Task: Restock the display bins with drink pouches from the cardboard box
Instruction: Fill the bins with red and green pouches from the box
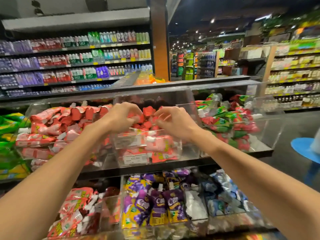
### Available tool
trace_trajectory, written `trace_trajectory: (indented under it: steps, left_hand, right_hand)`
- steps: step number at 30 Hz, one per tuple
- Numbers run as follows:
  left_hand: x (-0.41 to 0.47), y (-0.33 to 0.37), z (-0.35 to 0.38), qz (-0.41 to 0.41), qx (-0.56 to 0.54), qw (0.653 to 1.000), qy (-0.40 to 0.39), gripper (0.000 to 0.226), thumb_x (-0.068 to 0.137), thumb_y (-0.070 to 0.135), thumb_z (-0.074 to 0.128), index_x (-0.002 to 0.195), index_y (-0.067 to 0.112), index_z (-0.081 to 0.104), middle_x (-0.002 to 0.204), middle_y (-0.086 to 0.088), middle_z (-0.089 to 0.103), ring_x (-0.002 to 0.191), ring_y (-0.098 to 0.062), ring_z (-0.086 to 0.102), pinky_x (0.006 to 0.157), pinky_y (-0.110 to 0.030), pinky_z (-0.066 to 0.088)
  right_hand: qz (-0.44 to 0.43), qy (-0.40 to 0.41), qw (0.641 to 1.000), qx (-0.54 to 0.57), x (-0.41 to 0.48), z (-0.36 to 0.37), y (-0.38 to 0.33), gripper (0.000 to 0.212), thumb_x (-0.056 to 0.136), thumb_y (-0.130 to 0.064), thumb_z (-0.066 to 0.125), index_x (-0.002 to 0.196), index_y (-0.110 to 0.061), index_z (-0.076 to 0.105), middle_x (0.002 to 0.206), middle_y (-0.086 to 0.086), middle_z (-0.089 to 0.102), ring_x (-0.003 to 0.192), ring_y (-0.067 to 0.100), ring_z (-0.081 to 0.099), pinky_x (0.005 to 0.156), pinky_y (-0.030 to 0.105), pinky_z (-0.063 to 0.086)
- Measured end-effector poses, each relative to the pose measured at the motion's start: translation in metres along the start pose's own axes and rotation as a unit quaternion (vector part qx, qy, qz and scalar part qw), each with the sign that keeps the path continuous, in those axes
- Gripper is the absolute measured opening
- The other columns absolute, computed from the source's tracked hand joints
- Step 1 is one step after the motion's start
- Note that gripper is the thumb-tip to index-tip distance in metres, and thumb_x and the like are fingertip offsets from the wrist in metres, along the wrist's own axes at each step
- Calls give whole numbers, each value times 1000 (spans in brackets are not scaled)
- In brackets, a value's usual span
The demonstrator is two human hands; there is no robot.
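View from a head camera, looking down over two bare forearms that reach into a store display of drink pouches. The landmark is the middle clear bin on the upper shelf, a see-through plastic box with a price label on its front wall.

Both hands are above the open top of this bin, over a heap of red and pink pouches that fills it. The left hand is at the bin's left side, palm down, fingers curled onto the pouches. The right hand is at the bin's right side, fingers and thumb bent toward each other, close to the left hand but apart from it. Motion blur hides the fingertips, so I cannot tell whether either grip is closed on a pouch or only touches the heap.

Just left of the middle bin, a neighbouring bin holds more red and pink pouches; further left are green and yellow pouches. Just right of it, another bin holds green and red pouches.

On the shelf below the middle bin stand purple pouches, with pink and red pouches to their left and blue and silver pouches to their right.

Behind the middle bin, across the aisle, long shelves carry bottled drinks. To its far right, a blue mat lies on the floor.
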State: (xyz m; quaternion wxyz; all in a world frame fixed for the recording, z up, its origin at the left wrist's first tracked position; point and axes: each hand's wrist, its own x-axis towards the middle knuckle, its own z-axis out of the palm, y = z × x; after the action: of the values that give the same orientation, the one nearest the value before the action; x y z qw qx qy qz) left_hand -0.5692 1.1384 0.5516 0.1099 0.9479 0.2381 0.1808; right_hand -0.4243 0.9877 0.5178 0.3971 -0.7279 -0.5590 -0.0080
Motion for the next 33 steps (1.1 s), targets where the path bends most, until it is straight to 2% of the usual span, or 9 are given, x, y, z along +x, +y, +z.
trace_trajectory:
  steps: [4, 6, 8, 13, 16, 19, 23, 28, 33]
  left_hand:
    - [-20, 91, 18, 108, -109, 984, 88, 17, 90, 22, 71, 106, 27, 71, 100, 16, 69, 90, 1, 65, 87, -25, 52]
    - [-32, 149, 47, 177, -135, 970, 98, 21, 89, 24, 72, 109, 26, 69, 104, 15, 63, 89, 5, 60, 84, -15, 49]
    - [-44, 213, 91, 255, -143, 952, 93, 28, 87, 31, 71, 114, 23, 67, 112, 10, 57, 95, 3, 57, 88, -9, 42]
    - [-84, 371, 254, 380, -157, 911, -16, 38, 85, 41, 60, 119, 25, 61, 118, 1, 60, 108, -20, 58, 94, -34, 47]
    - [-113, 462, 354, 391, -170, 897, -116, 38, 82, 42, 61, 119, 33, 54, 116, -1, 62, 104, -25, 60, 88, -35, 50]
    - [-132, 537, 434, 387, -143, 879, -239, 42, 83, 34, 64, 124, 26, 61, 122, 0, 61, 113, -26, 58, 93, -36, 47]
    - [-147, 608, 506, 375, -131, 852, -340, 37, 90, 29, 64, 127, 23, 60, 125, 0, 61, 116, -20, 56, 92, -31, 42]
    - [-134, 666, 595, 341, -111, 831, -425, 30, 89, 24, 68, 119, 21, 64, 111, -4, 66, 106, -23, 61, 75, -27, 37]
    - [-97, 703, 699, 302, -62, 809, -501, 36, 86, 14, 68, 122, 13, 61, 116, -5, 67, 113, -27, 61, 83, -23, 40]
  right_hand:
    - [-21, 74, 997, -4, -93, -70, 28, 31, 86, -39, 72, 113, -23, 70, 96, -14, 67, 84, 1, 63, 81, 21, 52]
    - [6, 121, 993, 5, -159, -102, 57, 37, 83, -41, 76, 115, -23, 69, 101, -14, 65, 87, -2, 60, 75, 9, 45]
    - [45, 171, 984, -28, -235, -130, 95, 44, 80, -47, 73, 116, -23, 67, 104, -15, 63, 86, -2, 59, 74, 7, 43]
    - [256, 199, 941, -95, -438, -176, 198, 51, 78, -54, 64, 118, -23, 66, 109, -9, 64, 95, 6, 61, 85, 22, 50]
    - [416, 205, 881, -95, -543, -197, 242, 56, 75, -59, 62, 119, -26, 66, 114, -5, 66, 106, 16, 64, 91, 38, 53]
    - [518, 204, 825, -97, -616, -224, 267, 42, 83, -43, 73, 120, -26, 64, 111, -10, 63, 109, 12, 59, 92, 27, 43]
    - [593, 226, 769, -68, -679, -247, 301, 39, 90, -38, 69, 126, -26, 60, 117, -11, 60, 113, 10, 56, 97, 27, 44]
    - [659, 235, 714, -26, -726, -263, 360, 34, 96, -33, 62, 129, -25, 55, 120, -10, 53, 114, 6, 45, 94, 24, 39]
    - [713, 194, 674, -10, -752, -282, 447, 31, 98, -31, 60, 128, -22, 57, 125, -4, 58, 120, 15, 50, 99, 29, 43]
